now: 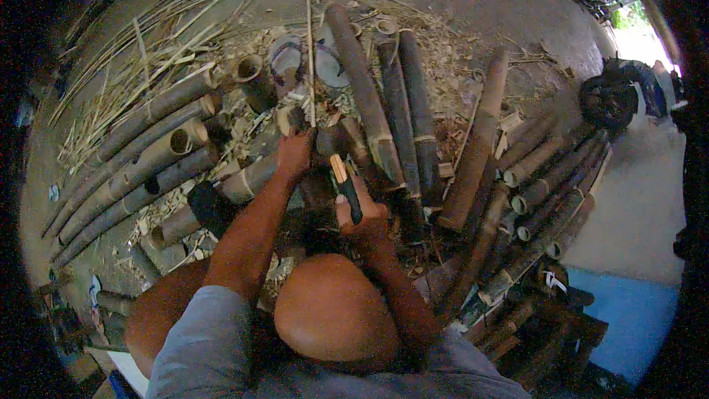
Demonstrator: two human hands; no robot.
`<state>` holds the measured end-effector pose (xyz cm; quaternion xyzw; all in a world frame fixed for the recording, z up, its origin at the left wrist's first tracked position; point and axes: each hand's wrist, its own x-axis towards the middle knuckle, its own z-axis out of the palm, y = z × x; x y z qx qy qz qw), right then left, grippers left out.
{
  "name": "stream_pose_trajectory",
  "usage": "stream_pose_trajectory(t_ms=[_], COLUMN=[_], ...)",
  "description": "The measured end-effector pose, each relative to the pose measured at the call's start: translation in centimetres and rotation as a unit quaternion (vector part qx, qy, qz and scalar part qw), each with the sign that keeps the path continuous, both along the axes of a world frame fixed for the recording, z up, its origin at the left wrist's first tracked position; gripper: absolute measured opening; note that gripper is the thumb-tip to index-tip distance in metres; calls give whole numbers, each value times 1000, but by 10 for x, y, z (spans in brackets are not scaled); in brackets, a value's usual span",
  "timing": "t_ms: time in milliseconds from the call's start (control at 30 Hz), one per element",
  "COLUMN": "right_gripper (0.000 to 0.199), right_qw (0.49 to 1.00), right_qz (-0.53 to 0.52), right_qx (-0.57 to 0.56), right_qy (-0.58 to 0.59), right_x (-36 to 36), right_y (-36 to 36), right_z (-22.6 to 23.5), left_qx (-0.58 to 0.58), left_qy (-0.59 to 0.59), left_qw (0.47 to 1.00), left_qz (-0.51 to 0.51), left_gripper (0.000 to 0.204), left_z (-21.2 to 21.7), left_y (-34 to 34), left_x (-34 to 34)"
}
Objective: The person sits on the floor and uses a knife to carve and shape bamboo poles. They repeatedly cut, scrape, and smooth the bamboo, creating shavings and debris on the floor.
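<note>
The fingers of my right hand (363, 226) wrap round a black-and-tan tool (348, 192), my thumb along its side, its pale end pointing up and away from me. The fingers of my left hand (295, 154) curl at the lower end of a thin bamboo stick (310, 66); I cannot tell whether they pinch it. Just beyond them sits a short bamboo stub (290, 120). Farther out, a pair of grey flip-flops (330, 63) lies among pale shavings (247, 137) on the floor (436, 0). Bamboo tubes (476, 148) lie to both sides, and slender strips (170, 37) spread at upper left.
</note>
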<state>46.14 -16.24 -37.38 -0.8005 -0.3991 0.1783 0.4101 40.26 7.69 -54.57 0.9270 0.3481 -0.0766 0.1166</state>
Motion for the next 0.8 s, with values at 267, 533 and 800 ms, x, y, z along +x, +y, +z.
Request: stream_pose_trajectory(t_ms=[267,533,800], right_gripper=[58,61,54], right_qw=[1000,992,996], right_qz=[11,21,33], right_qx=[-1,-84,-72], right_qy=[0,95,29], right_x=[3,-28,7], right_y=[-17,-173,-32], right_z=[-4,56,-13], left_qx=[-78,-27,7], left_qy=[55,-75,-46], left_qw=[995,997,999], left_qz=[28,19,22], left_gripper=[77,70,72], left_z=[15,26,23], left_y=[-9,-15,-12], left_x=[5,-2,1])
